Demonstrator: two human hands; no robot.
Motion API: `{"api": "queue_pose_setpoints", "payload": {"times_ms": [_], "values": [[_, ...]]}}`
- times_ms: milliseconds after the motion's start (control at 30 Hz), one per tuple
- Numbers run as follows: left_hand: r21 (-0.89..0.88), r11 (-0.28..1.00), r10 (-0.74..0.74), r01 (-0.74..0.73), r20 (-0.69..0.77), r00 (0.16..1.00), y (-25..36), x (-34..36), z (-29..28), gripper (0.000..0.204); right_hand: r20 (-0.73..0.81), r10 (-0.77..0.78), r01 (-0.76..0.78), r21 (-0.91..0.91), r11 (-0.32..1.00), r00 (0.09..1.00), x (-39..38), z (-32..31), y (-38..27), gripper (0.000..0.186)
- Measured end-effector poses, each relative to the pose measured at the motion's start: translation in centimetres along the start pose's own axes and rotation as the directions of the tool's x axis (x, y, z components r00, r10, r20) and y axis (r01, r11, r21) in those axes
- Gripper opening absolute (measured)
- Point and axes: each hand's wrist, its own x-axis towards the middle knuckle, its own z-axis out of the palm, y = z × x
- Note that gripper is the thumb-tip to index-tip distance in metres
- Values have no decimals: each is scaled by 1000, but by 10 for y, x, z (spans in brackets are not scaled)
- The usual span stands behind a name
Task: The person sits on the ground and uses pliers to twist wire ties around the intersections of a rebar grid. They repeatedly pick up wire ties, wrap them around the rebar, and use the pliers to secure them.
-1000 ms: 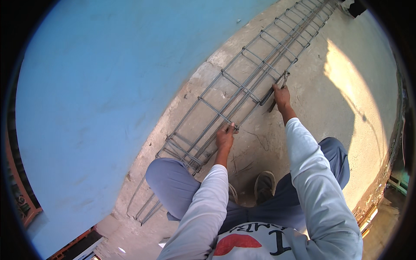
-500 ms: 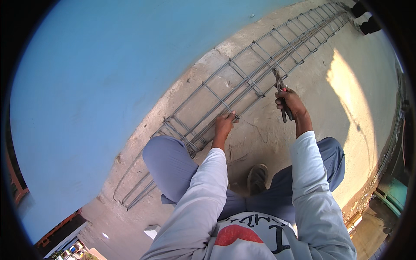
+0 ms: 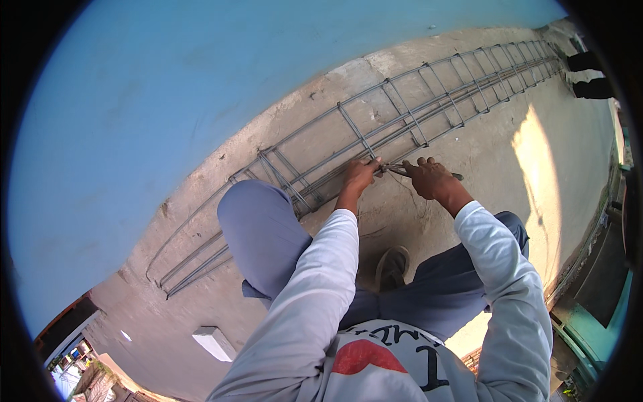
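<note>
A long steel rebar cage (image 3: 457, 94) lies on the concrete beside the blue wall, running from below my left knee to the upper right. My left hand (image 3: 362, 175) is closed on a corner of the cage, thumb and fingers at a crossing of bar and tie. My right hand (image 3: 432, 179) grips dark metal pliers (image 3: 395, 168), held nearly flat, their jaws at that crossing beside my left fingertips. Whether the jaws are closed on wire is too small to tell. Some thin loose wire lies on the concrete below my hands.
The blue wall (image 3: 134, 120) borders the cage. Another person's dark-trousered legs (image 3: 591, 87) stand at the cage's far end. A pale flat block (image 3: 213, 343) lies at lower left, a sunlit patch on the right, and a drop-off edge with green metalwork (image 3: 603, 335) at far right.
My right hand has moved down and leftward with the pliers, turning them from upright to flat, their jaws now at my left hand. The view has swung, showing more of the other person's legs.
</note>
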Motion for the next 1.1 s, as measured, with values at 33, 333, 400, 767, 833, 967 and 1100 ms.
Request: {"api": "queue_pose_setpoints", "payload": {"times_ms": [33, 333, 400, 767, 833, 967, 1100], "values": [[4, 1000, 2, -2, 21, 1000, 1, 0, 2, 49, 6, 4, -4, -27, 1000, 1000, 0, -1, -1, 53], [203, 978, 43, -41, -6, 999, -11, 13, 4, 49, -28, 27, -34, -332, 943, 999, 14, -6, -22, 41], [146, 988, 67, -55, -76, 995, -16, 15, 6, 49, -27, 50, -56, -347, 936, 998, 16, -12, -33, 41], [-280, 937, 163, -209, -178, 970, 13, 9, 17, 34, 64, 131, -127, -63, 990, 989, 6, 5, -38, 43], [-172, 957, 194, -235, -224, 955, 17, 6, 29, 34, -33, 118, -121, -98, 988, 992, -13, 35, -35, 45], [-282, 929, 145, -241, -321, 936, 2, 23, 27, 35, -169, 111, -126, -83, 989, 979, -32, 71, -54, 50], [-215, 948, 156, -235, -330, 931, 8, 16, 35, 35, -190, 179, -149, 165, 975, 965, -28, 91, -39, 50]]}}
